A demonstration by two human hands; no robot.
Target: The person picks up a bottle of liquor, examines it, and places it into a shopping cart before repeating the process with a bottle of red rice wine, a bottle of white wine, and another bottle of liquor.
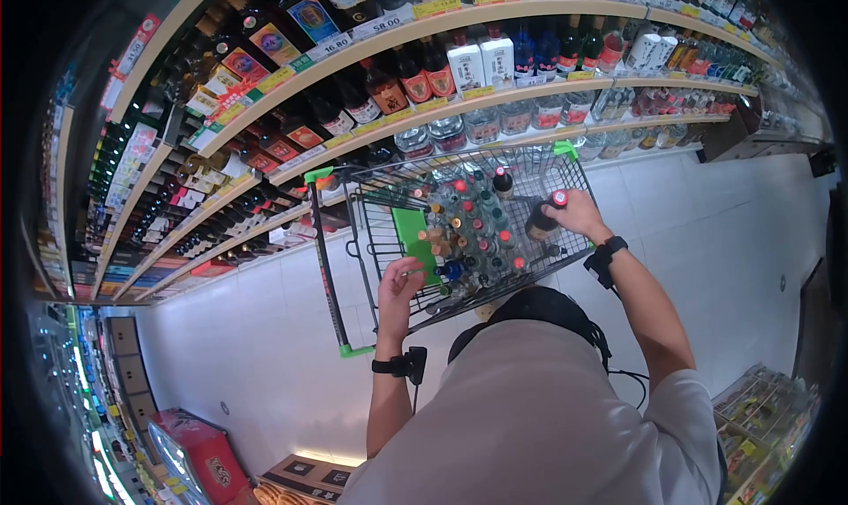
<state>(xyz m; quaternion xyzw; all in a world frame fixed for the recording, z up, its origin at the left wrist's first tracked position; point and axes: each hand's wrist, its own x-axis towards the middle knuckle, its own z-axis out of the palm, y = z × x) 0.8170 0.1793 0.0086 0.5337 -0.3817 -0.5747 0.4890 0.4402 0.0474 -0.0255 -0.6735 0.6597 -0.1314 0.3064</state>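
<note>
A wire shopping cart with green corner pieces and a green panel stands in front of me. Many upright bottles, mostly clear glass with red, gold, blue and green caps, crowd its middle. My right hand is wrapped round the upper part of a dark bottle with a red cap, at the right end of the cart. Another dark bottle stands near the far side. Over the cart's near left part hovers my left hand, its fingers loosely bent and apart, holding nothing, close to a blue-capped bottle.
Long shelves of bottles with price tags run along the far side and curve round to the left. A red freezer stands at lower left. Goods in a rack are at lower right. Pale floor tiles surround the cart.
</note>
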